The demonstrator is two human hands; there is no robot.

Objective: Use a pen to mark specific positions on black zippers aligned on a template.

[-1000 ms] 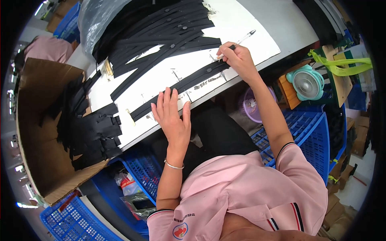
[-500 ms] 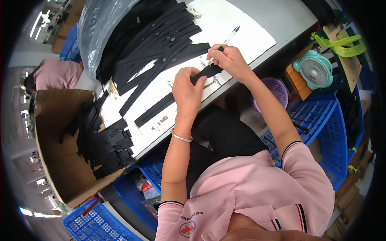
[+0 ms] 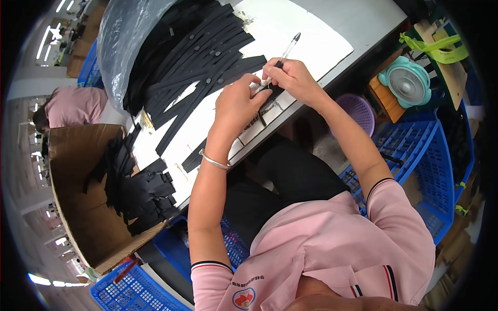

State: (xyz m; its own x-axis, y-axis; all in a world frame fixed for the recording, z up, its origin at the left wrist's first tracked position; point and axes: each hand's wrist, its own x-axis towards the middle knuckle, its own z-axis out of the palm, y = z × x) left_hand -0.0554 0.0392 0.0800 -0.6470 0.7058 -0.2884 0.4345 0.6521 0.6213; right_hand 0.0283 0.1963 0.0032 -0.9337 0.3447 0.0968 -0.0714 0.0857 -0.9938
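Note:
A clear-barrelled pen [image 3: 288, 51] with black ends is gripped in my right hand [image 3: 296, 82], its lower end down near my left fingertips. Close beside it, my left hand [image 3: 237, 105] has its thumb and fingers closed on a black fabric strip [image 3: 276, 94]. That strip lies along the white board [image 3: 332, 49], and my left hand and forearm cover much of its length. Beyond my hands, many black strips [image 3: 199, 67] are heaped in a loose pile, with several small round dark pieces on them.
A clear plastic bag [image 3: 124, 52] borders the pile. At left stands an open cardboard box [image 3: 78, 171], with black pieces [image 3: 148, 192] hanging over its edge. Blue baskets [image 3: 428, 171], a purple basket [image 3: 358, 114] and a teal fan [image 3: 407, 83] are at right. A person in pink [image 3: 78, 106] is far left.
My left hand has shifted slightly left and its forearm now covers more of the strip. The thumb has come nearer the pen. The pen has moved slightly left with my right hand.

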